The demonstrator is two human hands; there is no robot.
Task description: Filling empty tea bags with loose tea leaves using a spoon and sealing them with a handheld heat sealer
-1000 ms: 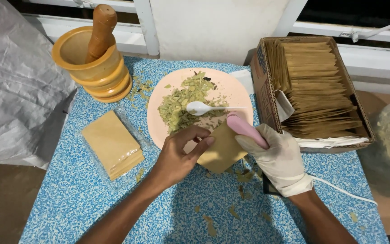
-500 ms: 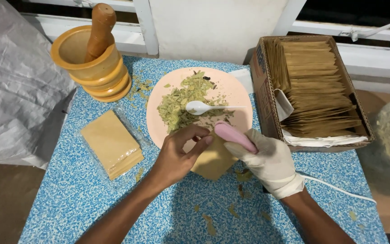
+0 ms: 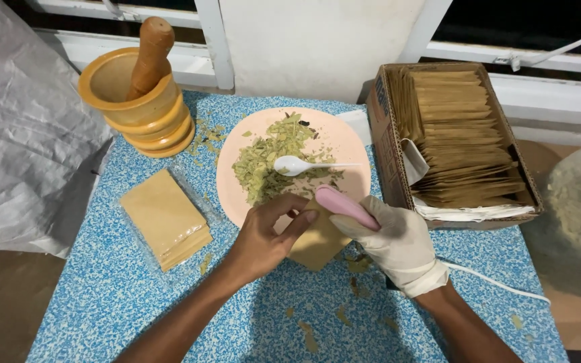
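Looking down from the head camera, I see a small tan paper pouch [image 3: 317, 243] lying at the near edge of the pink plate [image 3: 344, 131], low on the worktop [image 3: 89, 302] and partly over the plate's rim. My left hand [image 3: 263, 235], bare, pinches the pouch's upper edge between thumb and forefinger, the fingers narrowed onto the paper. My right hand [image 3: 391, 242], in a pale glove, is closed around a pink handheld tool [image 3: 345, 206] whose rounded end lies against the top of the pouch, just beside the left fingertips. I think the tool sits across the pouch's mouth, but the hands cover that edge and I cannot tell for sure. A white cord [image 3: 499, 282] trails from behind the right wrist across the blue speckled cloth.

On the plate sits a heap of crushed green dried leaves [image 3: 270, 161], with a white plastic spoon [image 3: 304, 165] resting on it, bowl to the left and handle pointing right. Bits of leaf are scattered on the cloth near the hands and by the plate.

To the left of the plate lies a flat stack of tan pouches [image 3: 163, 218] in a clear wrapper. Beyond it, at the far left corner, stands a yellow-brown mortar [image 3: 139, 101] with a wooden pestle [image 3: 150, 54] leaning inside. To the right of the plate, a cardboard box [image 3: 384, 128] holds many more tan pouches standing in rows. A grey plastic sack [image 3: 21, 134] fills the left side.
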